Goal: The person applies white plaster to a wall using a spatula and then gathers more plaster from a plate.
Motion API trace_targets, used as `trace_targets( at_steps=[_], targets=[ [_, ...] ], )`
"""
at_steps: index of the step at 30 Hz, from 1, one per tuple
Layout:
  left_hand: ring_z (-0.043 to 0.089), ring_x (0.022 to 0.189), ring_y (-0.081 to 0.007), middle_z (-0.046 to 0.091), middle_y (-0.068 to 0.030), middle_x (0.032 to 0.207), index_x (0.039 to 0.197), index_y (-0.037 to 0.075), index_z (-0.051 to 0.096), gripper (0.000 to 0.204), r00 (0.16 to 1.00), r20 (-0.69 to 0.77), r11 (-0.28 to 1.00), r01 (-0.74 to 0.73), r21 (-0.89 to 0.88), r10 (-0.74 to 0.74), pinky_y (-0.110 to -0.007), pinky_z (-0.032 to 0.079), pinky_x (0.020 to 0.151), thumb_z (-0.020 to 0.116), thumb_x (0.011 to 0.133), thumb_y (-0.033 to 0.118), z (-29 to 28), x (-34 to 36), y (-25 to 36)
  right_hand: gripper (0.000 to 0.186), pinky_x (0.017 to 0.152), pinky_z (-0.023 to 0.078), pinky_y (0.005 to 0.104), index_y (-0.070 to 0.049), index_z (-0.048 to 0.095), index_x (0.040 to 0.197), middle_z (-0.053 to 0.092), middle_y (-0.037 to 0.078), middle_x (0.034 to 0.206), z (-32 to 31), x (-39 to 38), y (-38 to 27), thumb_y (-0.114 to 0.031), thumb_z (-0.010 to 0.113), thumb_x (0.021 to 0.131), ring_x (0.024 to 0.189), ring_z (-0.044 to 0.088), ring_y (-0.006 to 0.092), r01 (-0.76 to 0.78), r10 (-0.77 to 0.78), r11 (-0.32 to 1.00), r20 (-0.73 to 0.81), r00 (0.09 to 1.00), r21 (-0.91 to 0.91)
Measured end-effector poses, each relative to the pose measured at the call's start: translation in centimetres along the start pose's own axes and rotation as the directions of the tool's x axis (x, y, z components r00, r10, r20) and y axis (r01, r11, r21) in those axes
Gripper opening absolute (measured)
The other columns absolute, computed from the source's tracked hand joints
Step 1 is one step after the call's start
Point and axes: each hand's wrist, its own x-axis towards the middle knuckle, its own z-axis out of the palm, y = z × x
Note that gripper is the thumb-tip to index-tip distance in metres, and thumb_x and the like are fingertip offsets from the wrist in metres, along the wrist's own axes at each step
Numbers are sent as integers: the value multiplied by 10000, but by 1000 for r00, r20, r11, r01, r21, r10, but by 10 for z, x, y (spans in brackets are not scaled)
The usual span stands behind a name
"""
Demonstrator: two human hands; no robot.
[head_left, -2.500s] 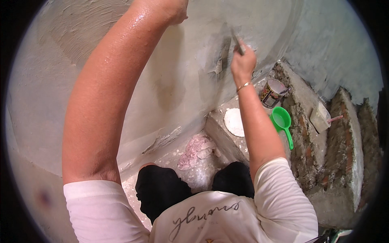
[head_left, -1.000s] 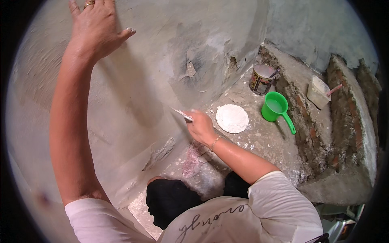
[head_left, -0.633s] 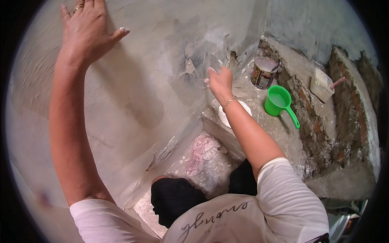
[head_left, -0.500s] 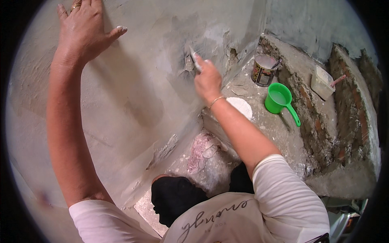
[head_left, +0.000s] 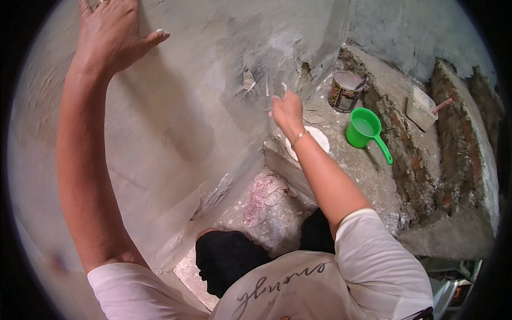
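Tool (head_left: 285, 88): thin and pale, smeared by motion, it stuck up from the fingertip side of the grip, close to the wall (head_left: 160, 106); whether its edge touched could not be told.
Right hand (head_left: 288, 113): fingers were curled around the tool with little gap showing; how tightly, the blur hid.
Shift: half a second earlier this grip sat farther left, the tool angled across the flaked spot (head_left: 249, 80); now that spot lay uncovered, just left of the grip.
Left hand (head_left: 112, 34): well to the left of the grip and higher, it lay splayed on the wall, thumb out and fingertips cut off by the upper edge, with nothing seen in its hold; it had kept nearly the same place.
White disc (head_left: 321, 140): just below the grip, partly covered by the wrist.
Can (head_left: 344, 93): right of the grip, a slim stick at its rim.
Green dipper (head_left: 357, 137): right and lower, liquid inside, handle pointing away from the grip.
Tub (head_left: 421, 111): farther right, on the rough steps (head_left: 469, 138), with a pinkish handle protruding.
Pink rag (head_left: 260, 197): crumpled on the floor well below the grip.
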Motion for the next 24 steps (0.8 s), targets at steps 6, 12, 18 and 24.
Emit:
trace_targets(
  at_steps=[6,12,18,24],
  targets=[
    [88,1452,-368,128,-318,1517,1414,-164,177,1107,1000,21,1000,-3,-27,4,-479,73,1191,725,726,508,-3,2,2,261,778,479,455,11,644,1033,635,252,914,18,1,-4,-118,550,826,894,611,417,93,-102,982,-47,994,-164],
    [90,1451,-369,130,-320,1516,1412,-165,181,1111,1000,-7,1000,19,-2,-19,-475,73,1192,731,719,507,2,4,-1,269,755,485,441,5,641,1084,628,223,877,59,-101,-36,-100,541,857,836,607,401,333,-338,939,65,939,83],
    [97,1450,-371,134,-324,1513,1412,-163,181,1118,999,32,1000,-21,1,21,-475,79,1191,737,712,508,-4,-1,-3,189,590,516,372,32,637,977,646,172,727,22,-58,-28,-61,573,826,654,655,298,-261,180,854,214,960,451],
    [101,1449,-373,139,-324,1512,1414,-160,180,1121,1000,17,1000,9,8,-9,-477,80,1191,743,707,504,-8,2,4,154,681,502,445,17,649,868,663,241,799,23,2,-7,-63,579,755,792,651,405,-43,48,991,-38,998,126]
  ],
)
